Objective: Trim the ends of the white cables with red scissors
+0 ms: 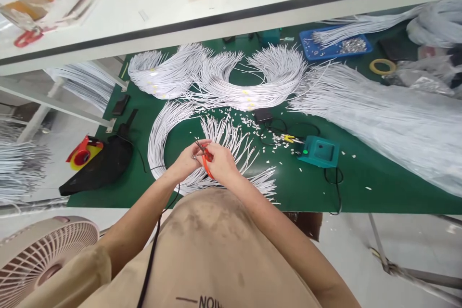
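Note:
Close together above the green bench top, my two hands meet in front of my body. My right hand [222, 161] is closed around a pair of red-handled wire cutters [207, 163], whose dark jaws point up and left. My left hand [186, 161] is pinched right beside the jaws; what its fingers hold is too small to make out. A thin black cord runs from near the left wrist down across my shirt. Beneath and around both hands curves a bundle of white wires [157, 139], its loose ends fanned out to the right.
More white wire bundles [249, 94] lie behind. Small white scraps [252, 122] are scattered near a teal device [319, 150] with yellow-handled pliers [288, 138]. A blue tray [306, 48] holds metal bits. Left are a tape dispenser [84, 152] and black bag [104, 166]. A shelf [126, 14] overhangs the bench.

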Demonstrator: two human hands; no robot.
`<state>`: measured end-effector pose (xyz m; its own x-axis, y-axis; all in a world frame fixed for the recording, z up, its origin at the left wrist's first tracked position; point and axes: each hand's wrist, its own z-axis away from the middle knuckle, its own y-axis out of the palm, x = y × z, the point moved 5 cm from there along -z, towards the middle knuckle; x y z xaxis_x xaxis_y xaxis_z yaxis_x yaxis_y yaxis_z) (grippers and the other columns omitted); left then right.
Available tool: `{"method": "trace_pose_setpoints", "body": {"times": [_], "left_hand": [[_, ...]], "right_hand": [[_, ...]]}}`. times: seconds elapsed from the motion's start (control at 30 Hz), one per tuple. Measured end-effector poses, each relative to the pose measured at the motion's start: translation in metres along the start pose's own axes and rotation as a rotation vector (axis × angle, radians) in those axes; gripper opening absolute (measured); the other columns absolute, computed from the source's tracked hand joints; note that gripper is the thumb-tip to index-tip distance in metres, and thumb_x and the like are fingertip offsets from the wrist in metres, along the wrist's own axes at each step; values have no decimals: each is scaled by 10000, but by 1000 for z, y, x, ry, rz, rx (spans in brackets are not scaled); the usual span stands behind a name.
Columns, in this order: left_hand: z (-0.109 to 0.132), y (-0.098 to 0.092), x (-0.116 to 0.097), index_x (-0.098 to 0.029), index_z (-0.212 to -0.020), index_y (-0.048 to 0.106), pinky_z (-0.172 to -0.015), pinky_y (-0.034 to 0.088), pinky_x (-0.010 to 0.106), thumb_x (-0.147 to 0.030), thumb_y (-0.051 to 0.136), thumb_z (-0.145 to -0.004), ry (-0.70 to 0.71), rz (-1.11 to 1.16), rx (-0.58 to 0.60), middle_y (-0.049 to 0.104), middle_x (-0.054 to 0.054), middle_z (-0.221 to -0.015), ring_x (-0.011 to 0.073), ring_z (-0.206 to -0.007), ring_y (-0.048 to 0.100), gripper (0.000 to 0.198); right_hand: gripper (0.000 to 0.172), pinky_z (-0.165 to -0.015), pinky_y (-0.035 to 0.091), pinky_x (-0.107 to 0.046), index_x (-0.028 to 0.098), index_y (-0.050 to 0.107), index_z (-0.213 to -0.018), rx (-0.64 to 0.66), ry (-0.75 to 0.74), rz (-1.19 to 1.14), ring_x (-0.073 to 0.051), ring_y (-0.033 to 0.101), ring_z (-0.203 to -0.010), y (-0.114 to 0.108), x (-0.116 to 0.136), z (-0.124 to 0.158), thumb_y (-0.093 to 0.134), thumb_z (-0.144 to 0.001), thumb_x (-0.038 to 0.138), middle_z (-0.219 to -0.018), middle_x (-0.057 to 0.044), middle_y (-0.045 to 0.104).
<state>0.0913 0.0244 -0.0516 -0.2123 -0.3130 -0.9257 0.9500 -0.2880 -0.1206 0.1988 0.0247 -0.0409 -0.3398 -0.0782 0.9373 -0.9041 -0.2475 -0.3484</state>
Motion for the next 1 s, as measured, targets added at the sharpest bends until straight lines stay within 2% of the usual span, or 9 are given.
{"method": "trace_pose_setpoints", "body": {"times": [0.2, 0.3, 0.43, 0.53, 0.67, 0.83, 1.0], "left_hand": [[0, -7, 6, -163, -1102, 546, -734, 438, 288, -248, 698, -617, -13, -52, -5, 639, 53, -921, 163, -787, 575, 516], [0, -13, 11, -152, -990, 577, -717, 438, 292, -299, 696, -636, 1, 69, -107, 634, 39, -821, 156, -743, 582, 401], [0, -13, 11, -146, -825, 586, -685, 417, 268, -338, 655, -686, 33, 122, -237, 612, 13, -687, 137, -682, 569, 246], [1, -7, 6, -152, -868, 592, -696, 403, 256, -339, 616, -724, 57, 97, -221, 604, 3, -673, 124, -677, 548, 238], [1, -4, 1, -162, -1014, 558, -717, 402, 260, -332, 574, -759, 69, 113, -199, 580, -18, -642, 116, -660, 535, 307], [2, -2, -3, -161, -1067, 522, -740, 401, 274, -309, 570, -762, 86, 113, -170, 576, -28, -616, 112, -638, 533, 342], [2, -4, -1, -157, -978, 577, -602, 393, 233, -322, 645, -690, 63, 95, -219, 597, -5, -633, 121, -626, 544, 339]], "right_hand": [[142, -643, 400, -241, 178, 657, -773, -83, 101, -153, -133, 547, -697, -4, -25, -4, 563, -703, 257, -757, -8, 628], [174, -627, 402, -242, 162, 659, -753, -135, 201, -318, -129, 547, -653, -7, -36, -4, 584, -685, 305, -686, -2, 623], [195, -564, 372, -225, 149, 652, -697, -123, 300, -532, -96, 475, -545, -4, -39, -4, 618, -654, 336, -569, 27, 560], [202, -548, 355, -221, 150, 648, -680, -101, 302, -607, -80, 432, -508, -4, -35, -4, 626, -648, 348, -528, 42, 523], [218, -587, 369, -231, 145, 642, -641, -43, 264, -614, -86, 449, -535, -8, -31, -6, 634, -644, 363, -532, 34, 529], [219, -595, 380, -237, 151, 654, -695, -108, 290, -643, -91, 470, -564, -15, -33, -11, 644, -633, 361, -597, 22, 557], [201, -631, 417, -250, 165, 635, -706, -203, 229, -685, -118, 527, -623, -12, -28, -12, 670, -604, 335, -668, 6, 598]]}}
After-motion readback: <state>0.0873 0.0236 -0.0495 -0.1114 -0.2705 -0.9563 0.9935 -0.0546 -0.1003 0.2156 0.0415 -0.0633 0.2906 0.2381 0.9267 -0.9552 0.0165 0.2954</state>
